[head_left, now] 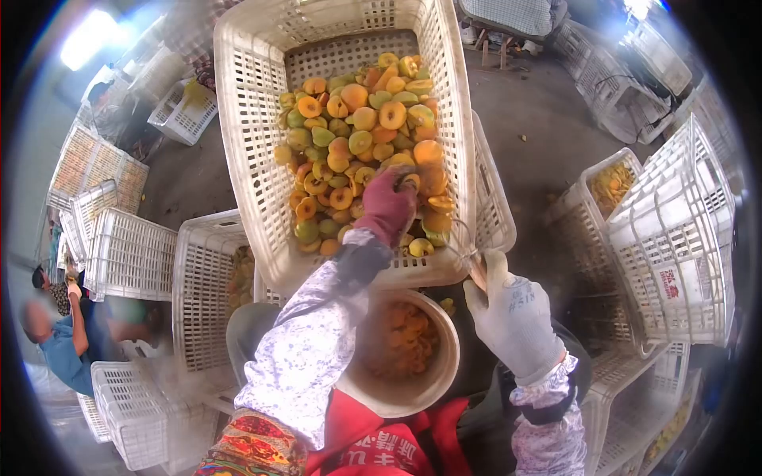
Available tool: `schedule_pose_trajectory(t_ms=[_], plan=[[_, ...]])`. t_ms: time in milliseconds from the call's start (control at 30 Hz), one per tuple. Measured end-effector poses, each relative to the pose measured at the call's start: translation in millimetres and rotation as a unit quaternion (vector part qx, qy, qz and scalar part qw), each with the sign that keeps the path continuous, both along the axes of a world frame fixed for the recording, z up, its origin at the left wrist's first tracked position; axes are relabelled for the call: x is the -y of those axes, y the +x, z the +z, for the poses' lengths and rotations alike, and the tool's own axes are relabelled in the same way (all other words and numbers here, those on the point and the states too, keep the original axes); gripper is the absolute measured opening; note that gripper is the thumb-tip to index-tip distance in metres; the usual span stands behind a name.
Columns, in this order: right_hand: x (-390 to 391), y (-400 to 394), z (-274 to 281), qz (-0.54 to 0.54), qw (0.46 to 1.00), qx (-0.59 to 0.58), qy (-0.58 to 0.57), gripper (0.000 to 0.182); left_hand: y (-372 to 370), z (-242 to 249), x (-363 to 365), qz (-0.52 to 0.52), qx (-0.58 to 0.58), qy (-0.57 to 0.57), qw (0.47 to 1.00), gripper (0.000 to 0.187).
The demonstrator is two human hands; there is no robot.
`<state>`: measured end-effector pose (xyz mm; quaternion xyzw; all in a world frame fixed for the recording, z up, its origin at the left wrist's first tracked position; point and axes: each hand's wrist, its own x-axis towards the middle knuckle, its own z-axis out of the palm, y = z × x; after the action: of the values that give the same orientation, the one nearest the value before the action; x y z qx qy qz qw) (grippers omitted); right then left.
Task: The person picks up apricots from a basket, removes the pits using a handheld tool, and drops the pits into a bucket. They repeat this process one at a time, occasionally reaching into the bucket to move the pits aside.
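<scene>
My left hand, in a maroon glove, reaches into a white plastic crate of apricots. Its fingers are curled round an apricot, partly hidden among the others. Many of the fruits are cut halves with a hollow in the middle; colours run from green to orange. In a pale grey glove, my right hand grips a wooden-handled tool with a thin wire loop at the crate's near right corner. Between my knees stands a white bucket with orange apricot pieces inside.
More white crates stand close on the left and right; one right-hand crate holds orange fruit. Another person in a blue shirt is at far left. A low table stands at the back.
</scene>
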<state>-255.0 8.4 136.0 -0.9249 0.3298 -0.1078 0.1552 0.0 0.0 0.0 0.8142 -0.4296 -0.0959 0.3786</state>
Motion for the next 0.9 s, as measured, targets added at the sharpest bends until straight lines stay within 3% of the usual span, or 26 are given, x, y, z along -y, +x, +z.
schedule_pose_trajectory(t_ms=[33, 67, 100, 167, 200, 267, 300, 367, 400, 433, 467, 500, 567, 600, 633, 667, 733, 900], plan=[[-4.8, 2.4, 0.4, 0.003, 0.999, 0.044, -0.006, 0.029, 1.6, -1.4, -12.7, -0.012, -0.21, -0.07, 0.975, 0.046], [-8.6, 5.8, 0.5, 0.005, 0.996, 0.09, -0.012, 0.025, 4.8, -1.1, -26.6, -0.019, -0.407, -0.137, 0.903, 0.048], [13.1, 10.7, -6.0, 0.009, 0.992, 0.113, -0.061, 0.025, 15.1, 4.5, -2.9, -0.042, -0.385, -0.18, 0.904, 0.048], [0.3, 16.9, -10.7, 0.023, 0.996, 0.08, -0.028, 0.022, 16.4, -1.1, -47.7, -0.114, -0.582, -0.228, 0.772, 0.04], [-7.6, 21.5, -16.2, 0.031, 0.995, 0.09, -0.039, 0.024, 6.5, 2.1, -66.0, -0.107, -0.581, -0.223, 0.776, 0.04], [-17.7, 33.5, -24.3, 0.05, 0.991, 0.118, -0.04, 0.025, -19.8, 13.0, -85.7, -0.074, -0.655, -0.375, 0.652, 0.037], [-21.6, 38.7, -25.8, 0.067, 0.987, 0.143, -0.041, 0.025, -29.4, 26.4, -97.8, -0.076, -0.653, -0.38, 0.65, 0.037], [-28.7, 42.6, -30.8, 0.079, 0.987, 0.127, -0.064, 0.031, -43.5, 60.5, -119.1, -0.088, -0.504, -0.248, 0.823, 0.039], [-29.4, 44.3, -37.7, 0.09, 0.985, 0.124, -0.083, 0.034, -39.5, 70.1, -121.3, -0.096, -0.762, -0.287, 0.573, 0.041], [-31.1, 44.0, -41.1, 0.101, 0.983, 0.12, -0.099, 0.038, -45.1, 79.0, -123.6, -0.096, -0.761, -0.29, 0.572, 0.041], [-32.9, 44.8, -39.7, 0.103, 0.982, 0.119, -0.1, 0.038, -52.2, 87.9, -124.3, -0.122, -0.441, -0.227, 0.86, 0.036], [-34.1, 45.8, -37.7, 0.106, 0.987, 0.095, -0.078, 0.041, -56.9, 96.3, -125.7, -0.123, -0.037, -0.119, 0.985, 0.034], [-35.7, 48.1, -40.0, 0.108, 0.99, 0.068, -0.056, 0.044, -55.6, 101.1, -129.4, -0.132, -0.037, -0.164, 0.977, 0.033], [-36.2, 49.3, -44.6, 0.112, 0.988, 0.081, -0.069, 0.042, -54.9, 97.6, -128.2, -0.131, -0.218, -0.216, 0.943, 0.032], [-36.7, 51.0, -46.3, 0.115, 0.986, 0.093, -0.081, 0.041, -54.1, 93.4, -126.2, -0.124, -0.391, -0.26, 0.874, 0.032], [-37.0, 51.1, -44.2, 0.115, 0.986, 0.089, -0.079, 0.041, -53.4, 89.0, -123.9, -0.113, -0.55, -0.295, 0.773, 0.033], [-38.9, 54.4, -32.6, 0.106, 0.994, 0.021, -0.005, 0.046, -50.4, 81.4, -120.1, -0.077, -0.8, -0.333, 0.493, 0.037], [-49.0, 59.8, -35.4, 0.118, 0.993, 0.032, -0.006, 0.051, -47.8, 95.3, -122.7, -0.058, -0.771, -0.313, 0.552, 0.041]])
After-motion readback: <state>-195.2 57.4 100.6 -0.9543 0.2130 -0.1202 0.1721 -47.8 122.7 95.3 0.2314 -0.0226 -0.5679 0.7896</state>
